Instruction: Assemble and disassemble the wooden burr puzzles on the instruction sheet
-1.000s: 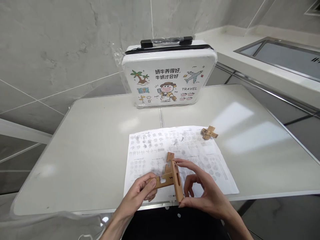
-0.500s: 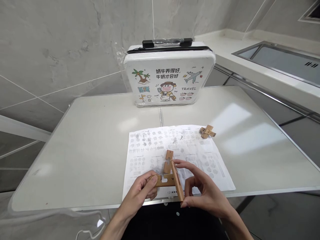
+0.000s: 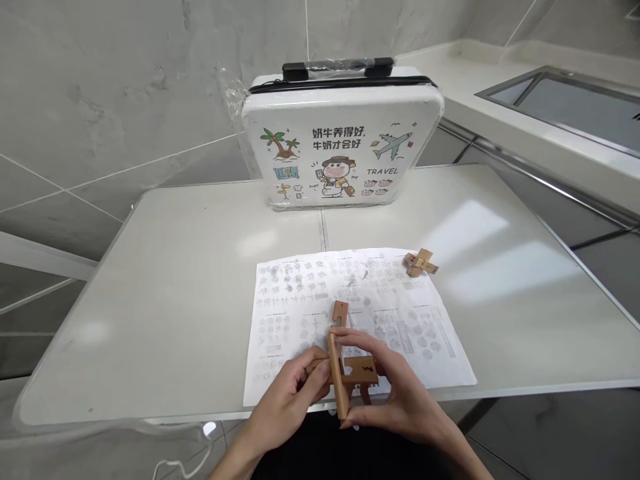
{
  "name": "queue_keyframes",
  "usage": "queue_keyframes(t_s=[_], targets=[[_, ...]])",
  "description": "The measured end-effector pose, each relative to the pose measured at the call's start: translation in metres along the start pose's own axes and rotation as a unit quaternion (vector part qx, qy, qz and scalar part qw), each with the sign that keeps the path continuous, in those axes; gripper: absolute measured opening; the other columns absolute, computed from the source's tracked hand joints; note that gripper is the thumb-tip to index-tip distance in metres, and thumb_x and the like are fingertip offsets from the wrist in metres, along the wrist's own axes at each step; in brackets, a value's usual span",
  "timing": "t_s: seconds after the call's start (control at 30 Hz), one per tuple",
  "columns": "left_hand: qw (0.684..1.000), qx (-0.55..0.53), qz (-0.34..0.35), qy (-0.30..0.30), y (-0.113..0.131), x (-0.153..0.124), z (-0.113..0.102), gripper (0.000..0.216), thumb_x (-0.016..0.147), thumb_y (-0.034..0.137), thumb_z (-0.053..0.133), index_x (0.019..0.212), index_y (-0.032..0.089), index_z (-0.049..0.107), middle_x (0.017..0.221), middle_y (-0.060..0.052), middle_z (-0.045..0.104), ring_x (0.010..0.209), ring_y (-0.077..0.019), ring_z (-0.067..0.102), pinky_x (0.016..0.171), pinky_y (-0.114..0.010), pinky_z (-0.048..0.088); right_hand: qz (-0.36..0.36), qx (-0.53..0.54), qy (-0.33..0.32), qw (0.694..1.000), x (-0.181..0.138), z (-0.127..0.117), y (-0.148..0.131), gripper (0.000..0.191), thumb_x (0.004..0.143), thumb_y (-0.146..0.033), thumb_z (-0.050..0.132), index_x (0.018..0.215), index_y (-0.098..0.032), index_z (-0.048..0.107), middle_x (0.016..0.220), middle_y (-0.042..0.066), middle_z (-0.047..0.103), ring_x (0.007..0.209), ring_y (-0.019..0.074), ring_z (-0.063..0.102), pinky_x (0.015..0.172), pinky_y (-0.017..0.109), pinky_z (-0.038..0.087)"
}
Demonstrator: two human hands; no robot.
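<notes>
My left hand (image 3: 295,393) pinches one end of a notched wooden puzzle piece (image 3: 363,370), which lies crosswise with a "3" on its right end. My right hand (image 3: 400,387) grips a second wooden puzzle piece (image 3: 338,380) by its two ends, thumb low and fingers at the top. This second piece stands edge-on across the first, close to my left fingertips; I cannot tell whether their notches are locked. Behind them, a third wooden piece (image 3: 341,309) marked "1" lies on the printed paper sheet (image 3: 280,327), its lower part hidden.
An assembled wooden cross (image 3: 421,263) sits by the sheet's upper right corner. A white printed case (image 3: 345,147) in plastic wrap stands at the back of the table (image 3: 165,300). On the right runs a counter (image 3: 460,80) with a recessed metal-framed panel.
My right hand has shifted the upright piece left along the "3" piece, from its right end to near my left fingers. The "3" end now shows to the right of it.
</notes>
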State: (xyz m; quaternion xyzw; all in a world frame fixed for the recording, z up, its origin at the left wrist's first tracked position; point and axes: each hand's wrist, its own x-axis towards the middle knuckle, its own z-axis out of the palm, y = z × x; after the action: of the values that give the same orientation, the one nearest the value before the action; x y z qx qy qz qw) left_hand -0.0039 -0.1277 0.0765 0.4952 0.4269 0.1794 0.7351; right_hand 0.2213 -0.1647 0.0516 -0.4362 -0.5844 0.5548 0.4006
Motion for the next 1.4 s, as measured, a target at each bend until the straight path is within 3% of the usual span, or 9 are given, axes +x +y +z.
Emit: queue_keyframes(t_s=[0.1, 0.37, 0.67, 0.8, 0.9, 1.0, 1.1, 1.27, 1.4], targets=[[0.999, 0.038, 0.012, 0.017, 0.004, 0.002, 0.000, 0.043, 0.108, 0.059, 0.048, 0.108, 0.020, 0.066, 0.092, -0.003, 0.059, 0.080, -0.0166, 0.053, 0.076, -0.029, 0.049, 0.000, 0.006, 0.000, 1.000, 0.003, 0.002, 0.001, 0.086, 0.079, -0.035, 0.096, 0.152, -0.040, 0.051, 0.164, 0.009, 0.051, 0.155, 0.0371, 0.044, 0.109, 0.045, 0.060], [0.992, 0.124, 0.014, 0.028, 0.005, 0.003, 0.000, 0.046, 0.110, 0.059, 0.038, 0.116, 0.023, 0.065, 0.085, -0.002, 0.059, 0.078, -0.0194, 0.055, 0.080, -0.032, 0.054, 0.001, 0.008, -0.018, 1.000, 0.008, -0.001, 0.002, 0.090, 0.077, -0.035, 0.098, 0.152, -0.043, 0.049, 0.164, 0.006, 0.051, 0.153, 0.0345, 0.047, 0.117, 0.048, 0.054], [0.994, 0.104, 0.008, 0.030, 0.004, 0.001, 0.003, 0.042, 0.112, 0.056, 0.037, 0.120, 0.025, 0.064, 0.094, -0.003, 0.064, 0.085, -0.0205, 0.060, 0.085, -0.035, 0.055, -0.003, -0.006, -0.025, 1.000, 0.008, -0.001, 0.001, 0.092, 0.079, -0.040, 0.096, 0.156, -0.045, 0.045, 0.165, 0.005, 0.051, 0.154, 0.0334, 0.047, 0.122, 0.051, 0.048], [0.997, 0.043, 0.018, 0.056, 0.001, 0.001, -0.002, 0.039, 0.110, 0.056, 0.043, 0.113, 0.025, 0.066, 0.095, -0.004, 0.065, 0.088, -0.0207, 0.063, 0.085, -0.033, 0.057, 0.014, -0.004, -0.032, 0.999, 0.007, -0.007, 0.002, 0.107, 0.073, -0.048, 0.098, 0.162, -0.043, 0.037, 0.167, 0.010, 0.047, 0.129, 0.0329, 0.068, 0.095, 0.042, 0.066], [0.994, 0.019, 0.024, 0.109, -0.003, 0.000, -0.010, 0.037, 0.111, 0.055, 0.044, 0.109, 0.025, 0.064, 0.092, -0.002, 0.062, 0.083, -0.0176, 0.060, 0.084, -0.030, 0.057, 0.015, -0.058, 0.016, 0.998, 0.011, -0.013, 0.010, 0.086, 0.085, -0.044, 0.090, 0.157, -0.039, 0.044, 0.154, 0.012, 0.058, 0.108, 0.0289, 0.074, 0.075, 0.038, 0.068], [0.985, 0.045, 0.041, 0.163, -0.006, 0.000, -0.018, 0.036, 0.110, 0.055, 0.045, 0.106, 0.024, 0.063, 0.089, -0.001, 0.058, 0.079, -0.0161, 0.055, 0.081, -0.028, 0.055, 0.012, -0.213, 0.086, 0.973, 0.019, -0.014, 0.022, 0.068, 0.095, -0.033, 0.078, 0.155, -0.039, 0.046, 0.153, 0.010, 0.057, 0.130, 0.0343, 0.063, 0.099, 0.053, 0.063], [0.979, 0.072, 0.049, 0.186, -0.009, 0.001, -0.020, 0.036, 0.110, 0.056, 0.045, 0.106, 0.024, 0.061, 0.090, -0.001, 0.059, 0.079, -0.0166, 0.055, 0.079, -0.028, 0.054, -0.007, -0.321, 0.080, 0.944, 0.028, -0.007, 0.036, 0.083, 0.091, -0.026, 0.081, 0.161, -0.037, 0.037, 0.163, 0.010, 0.048, 0.152, 0.0384, 0.043, 0.119, 0.064, 0.048], [0.972, 0.126, 0.053, 0.189, -0.012, 0.002, -0.020, 0.036, 0.111, 0.054, 0.042, 0.113, 0.023, 0.061, 0.098, -0.003, 0.066, 0.090, -0.0198, 0.061, 0.085, -0.032, 0.052, -0.040, -0.359, 0.093, 0.928, 0.037, -0.004, 0.042, 0.077, 0.091, -0.027, 0.080, 0.157, -0.031, 0.041, 0.156, 0.011, 0.056, 0.149, 0.0369, 0.047, 0.120, 0.061, 0.049], [0.960, 0.198, 0.044, 0.191, -0.012, 0.002, -0.021, 0.037, 0.112, 0.052, 0.040, 0.109, 0.022, 0.061, 0.088, -0.002, 0.065, 0.079, -0.0187, 0.058, 0.074, -0.030, 0.047, -0.018, -0.289, 0.162, 0.943, 0.034, -0.021, 0.026, 0.065, 0.093, -0.039, 0.079, 0.151, -0.030, 0.049, 0.154, 0.013, 0.057, 0.143, 0.0369, 0.055, 0.113, 0.060, 0.054]])
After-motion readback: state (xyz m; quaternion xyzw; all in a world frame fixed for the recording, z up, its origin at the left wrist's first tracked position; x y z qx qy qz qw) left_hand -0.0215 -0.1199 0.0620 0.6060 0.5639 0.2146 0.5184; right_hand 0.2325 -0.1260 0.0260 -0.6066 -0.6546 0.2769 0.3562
